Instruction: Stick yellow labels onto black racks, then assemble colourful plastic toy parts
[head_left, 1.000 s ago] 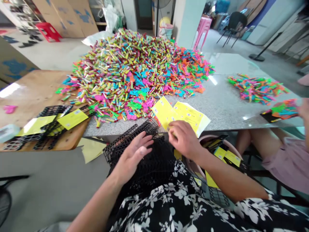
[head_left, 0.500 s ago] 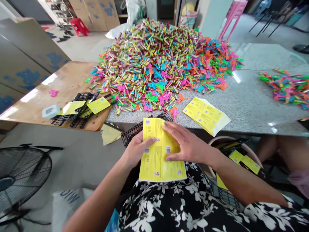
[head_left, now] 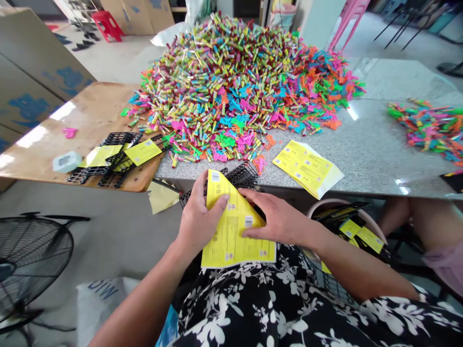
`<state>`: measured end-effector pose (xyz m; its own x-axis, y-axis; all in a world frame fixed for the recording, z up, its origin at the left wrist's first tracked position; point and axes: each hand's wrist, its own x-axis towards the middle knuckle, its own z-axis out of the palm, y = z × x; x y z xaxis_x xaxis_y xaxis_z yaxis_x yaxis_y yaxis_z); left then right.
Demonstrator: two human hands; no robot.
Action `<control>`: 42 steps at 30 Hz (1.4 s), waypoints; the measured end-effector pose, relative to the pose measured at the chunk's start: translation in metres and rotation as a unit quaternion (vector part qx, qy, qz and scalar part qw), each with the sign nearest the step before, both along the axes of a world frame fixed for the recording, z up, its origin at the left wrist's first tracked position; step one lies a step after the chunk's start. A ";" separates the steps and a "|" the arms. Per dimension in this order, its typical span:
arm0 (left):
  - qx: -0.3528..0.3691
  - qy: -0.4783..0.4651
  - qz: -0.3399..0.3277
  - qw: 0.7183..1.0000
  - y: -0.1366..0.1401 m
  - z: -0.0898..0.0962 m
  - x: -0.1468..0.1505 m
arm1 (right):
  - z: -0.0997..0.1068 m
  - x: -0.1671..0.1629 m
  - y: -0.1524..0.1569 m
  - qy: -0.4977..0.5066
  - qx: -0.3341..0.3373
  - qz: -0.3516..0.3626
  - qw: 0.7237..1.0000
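Note:
My left hand (head_left: pixel 198 219) grips a yellow printed sheet (head_left: pixel 238 243) by its left side, thumb flat on the face and fingers behind. Barcodes and small print cover the sheet, which lies over my lap. At its right edge, my right hand (head_left: pixel 277 216) has the thumb on the face and the fingers at the bent-back upper right corner. Behind the sheet, a black plastic lattice piece (head_left: pixel 246 174) shows at the table edge, partly hidden. To the right, a stack of similar yellow sheets (head_left: pixel 304 166) lies fanned on the stone table top.
A heap of small colourful tubes (head_left: pixel 202 86) and plastic toy guns (head_left: pixel 321 91) covers the table's middle. Black lattice pieces with yellow cards (head_left: pixel 142 152) lie left, beside a small white device (head_left: pixel 67 161). A bucket (head_left: pixel 372 219) stands right, near another person's leg (head_left: pixel 430 221). A fan (head_left: pixel 32 270) stands left.
The sheet's upper right corner has bent back, leaving a slanted top edge. My left hand has moved up along the left side. The view has shifted slightly.

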<state>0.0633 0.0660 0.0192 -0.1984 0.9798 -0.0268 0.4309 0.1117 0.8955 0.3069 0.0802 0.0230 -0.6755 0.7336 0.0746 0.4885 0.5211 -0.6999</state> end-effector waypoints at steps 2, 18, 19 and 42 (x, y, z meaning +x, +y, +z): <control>0.013 0.038 0.000 0.999 0.000 0.003 -0.001 | 0.001 -0.002 0.001 0.007 0.005 -0.027 1.000; -0.012 -0.166 0.012 0.986 0.009 -0.005 -0.027 | -0.021 -0.008 -0.001 0.342 -0.105 -0.230 0.905; -0.052 -0.184 -0.023 0.981 0.009 -0.004 -0.031 | -0.022 -0.007 0.000 0.335 -0.087 -0.236 0.908; -0.200 -0.012 -0.253 0.946 0.003 0.019 -0.050 | 0.013 0.003 0.023 0.084 -0.041 -0.057 0.994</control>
